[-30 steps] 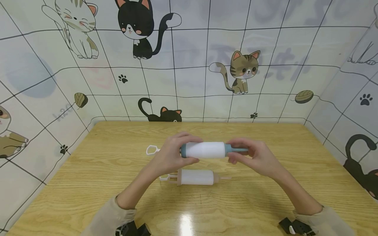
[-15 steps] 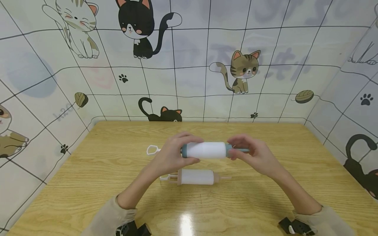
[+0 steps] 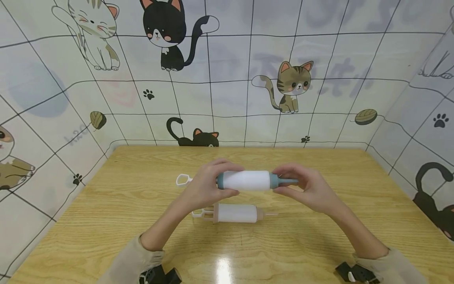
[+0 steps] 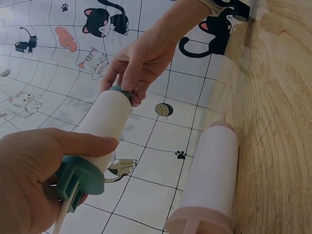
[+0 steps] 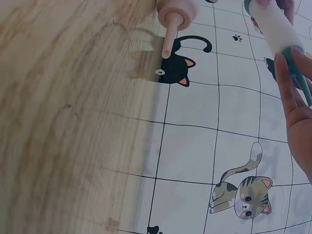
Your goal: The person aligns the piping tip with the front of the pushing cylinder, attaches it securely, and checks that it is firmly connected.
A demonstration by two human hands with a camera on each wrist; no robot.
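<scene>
A large plunger syringe [image 3: 246,180] with a white barrel and teal ends is held level above the table. My left hand [image 3: 202,187] grips its plunger end, fingers on the far side and thumb on the near side. A white pull handle [image 3: 183,180] sticks out left past that hand. On the right, my right hand [image 3: 312,193] holds the teal nozzle cap [image 3: 274,181] between thumb and fingers, with the thin nozzle pointing into the palm. Below them, a second syringe [image 3: 237,213] with beige ends lies on the table, its beige nozzle [image 5: 170,36] toward the right.
The wooden table [image 3: 106,221] reaches back to a white grid-lined curtain [image 3: 230,94] printed with cats, which also rises at both sides. Black wrist cameras [image 3: 159,275] sit by the sleeves at the front edge of the view.
My right fingers closed further over the nozzle cap half a second ago, then spread back along its sides. The left hand and both syringes stay nearly in place.
</scene>
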